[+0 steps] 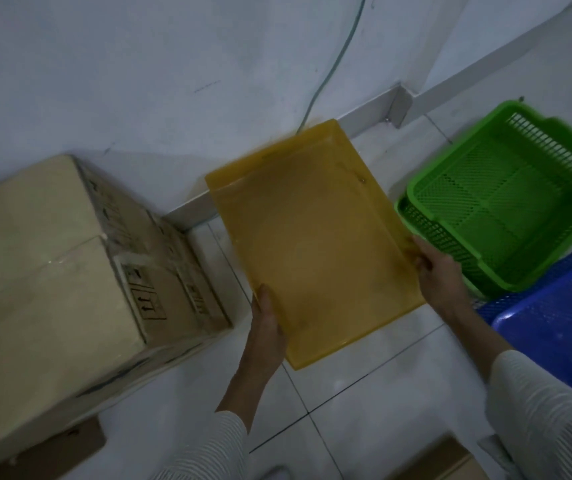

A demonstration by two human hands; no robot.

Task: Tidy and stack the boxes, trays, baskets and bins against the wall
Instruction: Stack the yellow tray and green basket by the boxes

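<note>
Both hands hold a shallow yellow tray (312, 237) by its long sides, over the tiled floor (346, 410) between a large cardboard box (52, 258) on the left and a green basket (506, 199) on the right. The left hand (265, 327) grips the tray's left edge near its near corner, thumb lying on top of the rim and fingers hidden beneath. The right hand (438, 271) curls around the right edge farther along, fingers wrapped over the rim. Holding it on opposite sides keeps the wide, flat tray level and steady, which seems sensible for steering it into the gap. The tray's far end points toward the wall (173, 81) and reaches about to the skirting strip (371, 114); whether it rests on the floor or hangs just above it cannot be told. The box stands against the wall, probably already in its place. The green basket sits near the wall, with a blue basket (554, 323) close beside it on the near side, neither yet nested. A thin green cable (340, 53) runs down the wall behind the tray. The likely aim is to set the tray down by the wall as a base.
</note>
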